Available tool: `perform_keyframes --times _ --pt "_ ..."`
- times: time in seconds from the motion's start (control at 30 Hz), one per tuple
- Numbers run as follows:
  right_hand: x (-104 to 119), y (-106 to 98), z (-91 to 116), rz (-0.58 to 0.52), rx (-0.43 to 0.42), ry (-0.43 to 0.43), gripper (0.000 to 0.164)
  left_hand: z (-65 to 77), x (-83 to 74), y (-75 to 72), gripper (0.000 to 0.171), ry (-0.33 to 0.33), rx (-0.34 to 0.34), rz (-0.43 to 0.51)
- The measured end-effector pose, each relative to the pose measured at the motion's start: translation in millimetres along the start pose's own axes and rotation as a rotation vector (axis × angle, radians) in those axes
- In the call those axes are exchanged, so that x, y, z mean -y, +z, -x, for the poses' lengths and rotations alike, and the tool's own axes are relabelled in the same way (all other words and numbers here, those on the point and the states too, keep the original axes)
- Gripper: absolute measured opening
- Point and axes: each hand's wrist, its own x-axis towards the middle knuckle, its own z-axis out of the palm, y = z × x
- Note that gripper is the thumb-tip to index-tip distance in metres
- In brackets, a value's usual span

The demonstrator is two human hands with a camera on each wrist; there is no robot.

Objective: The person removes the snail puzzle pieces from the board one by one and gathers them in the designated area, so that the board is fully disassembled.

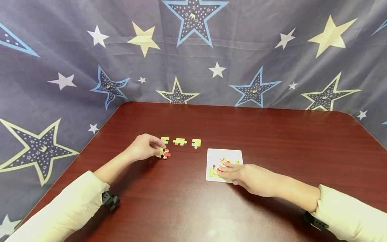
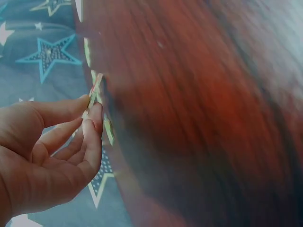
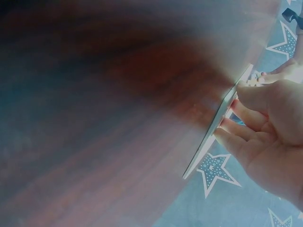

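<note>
My left hand pinches a jigsaw puzzle piece with red and yellow-green print between thumb and fingertips. In the left wrist view that piece appears nearly edge-on, close over the table. My right hand rests on a square white puzzle board, its fingers extended over the lower right part. Printed pieces in yellow, red and white lie on the board, partly hidden under those fingers. From the right wrist, the board is seen edge-on beneath the fingertips.
Beyond my left hand three loose puzzle pieces lie in a row: a left one, a middle one and a right one. The dark red wooden table ends at a star-patterned cloth.
</note>
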Motion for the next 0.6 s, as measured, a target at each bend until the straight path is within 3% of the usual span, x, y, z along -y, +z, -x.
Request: perform_keyframes --times 0.3,0.6 --pt "0.4 -1.6 0.3 0.004 0.016 0.0 0.045 -5.0 7.8 2.5 0.026 -0.011 -0.04 -0.047" --pt "0.2 -1.1 0.7 -0.018 0.02 0.01 0.046 -6.2 7.2 4.1 0.019 -0.015 -0.083 -0.116"
